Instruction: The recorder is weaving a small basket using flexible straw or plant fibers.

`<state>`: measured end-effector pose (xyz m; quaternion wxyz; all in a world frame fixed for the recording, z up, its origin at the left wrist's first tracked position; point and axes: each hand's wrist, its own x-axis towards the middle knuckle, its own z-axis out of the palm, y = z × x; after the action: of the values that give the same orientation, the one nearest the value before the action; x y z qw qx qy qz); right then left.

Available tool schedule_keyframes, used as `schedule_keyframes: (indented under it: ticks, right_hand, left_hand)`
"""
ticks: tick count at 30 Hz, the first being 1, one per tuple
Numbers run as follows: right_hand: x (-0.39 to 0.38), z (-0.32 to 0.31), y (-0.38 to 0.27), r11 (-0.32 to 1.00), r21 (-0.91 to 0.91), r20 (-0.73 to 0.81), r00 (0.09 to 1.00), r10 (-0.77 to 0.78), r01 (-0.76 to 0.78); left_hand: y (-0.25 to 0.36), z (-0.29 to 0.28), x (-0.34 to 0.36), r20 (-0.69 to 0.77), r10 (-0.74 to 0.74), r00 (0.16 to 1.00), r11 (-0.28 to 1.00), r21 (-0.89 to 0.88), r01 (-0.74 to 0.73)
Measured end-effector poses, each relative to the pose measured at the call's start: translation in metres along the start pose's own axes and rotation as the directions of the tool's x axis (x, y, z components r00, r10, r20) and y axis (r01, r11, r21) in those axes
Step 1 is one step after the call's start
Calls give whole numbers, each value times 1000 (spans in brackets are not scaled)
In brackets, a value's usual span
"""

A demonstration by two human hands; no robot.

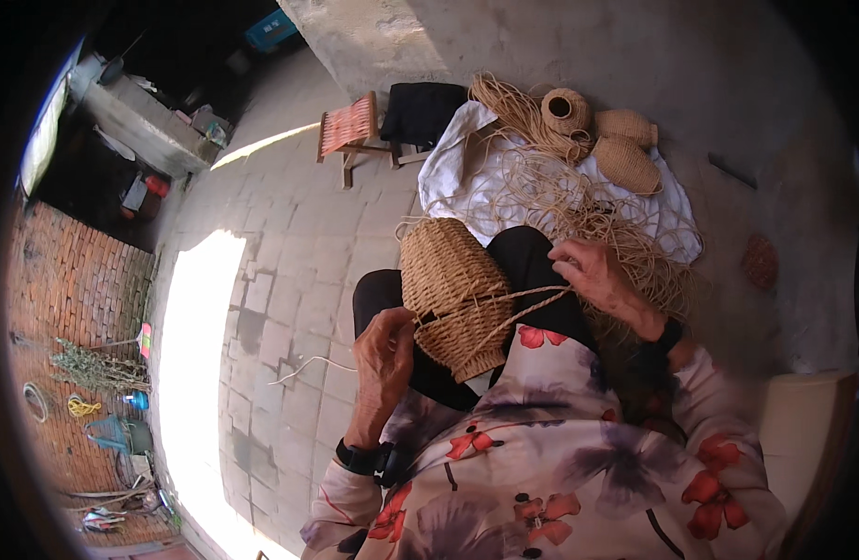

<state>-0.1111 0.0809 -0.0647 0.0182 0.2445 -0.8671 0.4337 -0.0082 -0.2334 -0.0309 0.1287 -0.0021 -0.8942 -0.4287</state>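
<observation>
Floral shirt (579,457) nearest; woven basket (453,271) tan, tapered, coarsely ribbed.

The back of your left hand (383,350) hides its fingertips from you; the woven basket (453,257) conceals its own underside; the lower edge cuts off your floral shirt (625,462).

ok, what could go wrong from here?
The basket rests on the lap, so a hard pull on the cord stretched to the right hand might shift it. If that hand's grip loosens, the cord could go slack. The loose strands on the white cloth look tangled and may snag.
</observation>
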Motion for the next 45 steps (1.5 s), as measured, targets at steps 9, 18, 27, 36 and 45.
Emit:
schedule_keyframes:
  ticks: [9,18,27,36,45]
  right_hand:
    - [6,32,-22,986,15,141,976,-168,167]
    - [-5,24,-50,948,-88,-66,948,-312,306]
    - [-44,36,-82,964,99,479,837,-263,246]
    - [-56,-86,76,590,-807,36,997,72,-14]
    - [19,-6,-54,902,-225,51,928,-368,369]
  left_hand:
    - [14,19,4,91,-26,996,999,31,23]
    - [17,22,9,342,-296,892,845,-341,412]
    - [6,29,19,300,-468,831,490,-694,527]
    - [-3,35,-1,247,-554,795,335,-809,484]
    - [-10,34,-9,227,-588,776,392,-759,519]
